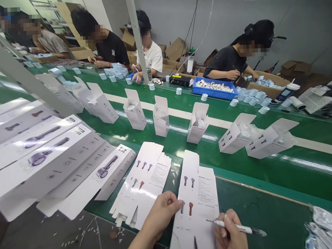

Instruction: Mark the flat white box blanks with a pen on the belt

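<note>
Cartons [44, 157], flattened and white with a printed handheld device, fanned out in an overlapping stack at the far left. Next to them lay a smaller pile of flat cartons [146, 179] showing rows of small coloured device pictures. The left hand [158, 215] rested with its fingertips pressed down on the near edge of a single flat carton [197, 196], which lay on the green table edge [267, 222] in front of the person. The right hand [231, 234] pinched a white pen [237, 227], its tip just touching that carton's lower right part. Beyond, opened boxes [194, 125] stood along the green conveyor belt [305, 134], with seated workers [229, 60] behind. Clear plastic bags [324, 228] lay at the far right.
</note>
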### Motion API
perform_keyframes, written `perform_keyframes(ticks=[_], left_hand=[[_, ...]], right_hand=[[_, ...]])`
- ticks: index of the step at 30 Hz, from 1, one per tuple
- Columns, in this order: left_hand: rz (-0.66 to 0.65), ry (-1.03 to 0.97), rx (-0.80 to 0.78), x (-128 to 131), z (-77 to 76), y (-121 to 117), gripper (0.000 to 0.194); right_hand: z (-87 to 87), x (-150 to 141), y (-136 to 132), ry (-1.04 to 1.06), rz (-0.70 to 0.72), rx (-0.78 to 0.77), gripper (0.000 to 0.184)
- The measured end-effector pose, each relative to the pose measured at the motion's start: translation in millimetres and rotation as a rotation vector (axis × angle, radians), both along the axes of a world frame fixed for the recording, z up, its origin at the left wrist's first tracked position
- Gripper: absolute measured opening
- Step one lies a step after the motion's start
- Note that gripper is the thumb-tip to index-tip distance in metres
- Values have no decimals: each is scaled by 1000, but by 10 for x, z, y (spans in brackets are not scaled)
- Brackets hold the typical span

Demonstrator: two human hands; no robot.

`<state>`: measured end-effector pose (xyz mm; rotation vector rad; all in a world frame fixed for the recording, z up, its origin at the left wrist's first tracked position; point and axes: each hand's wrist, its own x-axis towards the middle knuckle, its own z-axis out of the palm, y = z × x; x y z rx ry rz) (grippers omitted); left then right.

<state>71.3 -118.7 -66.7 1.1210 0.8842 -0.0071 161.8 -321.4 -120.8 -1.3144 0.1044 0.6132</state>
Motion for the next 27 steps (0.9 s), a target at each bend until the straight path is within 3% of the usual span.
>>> perform_keyframes(ticks=[2, 4, 6, 8, 10, 12, 16, 19, 23, 27], left_hand=[[58, -22, -69, -122, 139, 211, 43], [100, 47, 5, -291, 267, 519, 54], [102, 202, 244, -464, 360, 841, 55], [84, 403, 575, -585, 405, 1061, 49], [90, 523, 922, -616, 395, 1091, 44], [88, 472, 1043, -547, 328, 915, 42], [-109, 253, 627, -235, 58, 262, 37], [-167, 245, 544, -36, -153, -94, 25], [-154, 254, 555, 54, -266, -203, 17], [-111, 246, 481, 51, -274, -151, 19]], right_hand=[[71, 120, 45, -46, -16, -83, 42], [165, 197, 133, -232, -14, -282, 40], [245, 232, 243, -435, 63, -452, 39], [285, 236, 345, -541, 176, -521, 40], [281, 223, 417, -547, 237, -530, 40], [252, 209, 452, -507, 238, -527, 41], [181, 224, 462, -458, 249, -561, 42], [149, 262, 473, -478, 270, -607, 43], [177, 243, 478, -525, 214, -595, 42], [220, -21, 417, -636, 73, -512, 40]])
